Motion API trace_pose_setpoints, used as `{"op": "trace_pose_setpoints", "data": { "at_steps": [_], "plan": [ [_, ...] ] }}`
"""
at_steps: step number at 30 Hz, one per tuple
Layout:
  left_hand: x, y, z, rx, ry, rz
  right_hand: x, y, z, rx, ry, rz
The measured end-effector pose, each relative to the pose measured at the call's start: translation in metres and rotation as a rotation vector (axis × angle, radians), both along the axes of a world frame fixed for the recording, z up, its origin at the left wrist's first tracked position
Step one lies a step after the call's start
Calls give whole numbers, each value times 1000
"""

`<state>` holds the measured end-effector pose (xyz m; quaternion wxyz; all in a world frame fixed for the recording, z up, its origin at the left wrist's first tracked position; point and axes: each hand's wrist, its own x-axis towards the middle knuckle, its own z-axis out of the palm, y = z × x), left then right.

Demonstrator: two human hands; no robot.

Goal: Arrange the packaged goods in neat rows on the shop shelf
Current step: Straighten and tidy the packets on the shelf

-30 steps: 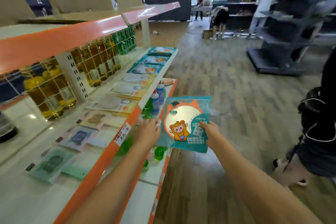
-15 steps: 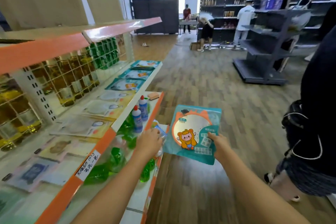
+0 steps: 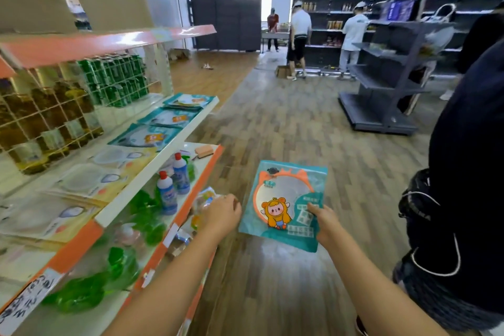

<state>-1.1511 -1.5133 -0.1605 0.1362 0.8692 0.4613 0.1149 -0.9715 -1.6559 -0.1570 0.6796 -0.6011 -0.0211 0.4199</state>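
The teal packet (image 3: 283, 202) hangs out over the aisle floor, pinched at its lower right corner by the right hand (image 3: 323, 219), fingers (image 3: 313, 209) closed on it. It looks light, flat and floppy, probably slick film; a grip along one edge should do. The left hand (image 3: 222, 214), fingers curled, rests on a clear packet (image 3: 203, 200) at the lower shelf (image 3: 201, 172) edge; whether it grips is unclear.

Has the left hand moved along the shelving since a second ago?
Yes. The left hand dropped from the upper shelf's orange edge to the lower shelf's edge, onto a clear packet.
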Motion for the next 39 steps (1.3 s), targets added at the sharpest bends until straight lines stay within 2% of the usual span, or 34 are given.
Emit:
{"op": "trace_pose_setpoints", "data": {
  "at_steps": [8, 12, 22, 31, 39],
  "plan": [
    [48, 37, -13, -18, 71, -31, 45, 39, -22, -52, 59, -11],
    [78, 73, -21, -87, 66, -63, 69, 68, -31, -81, 61, -32],
    [165, 167, -13, -56, 49, -124, 147, 148, -16, -54, 20, -112],
    [227, 213, -35, -83, 88, -182, 196, 180, -48, -113, 50, -175],
    [278, 256, -45, -135, 56, -132, 259, 228, -57, -122, 76, -126]
  ]
}}
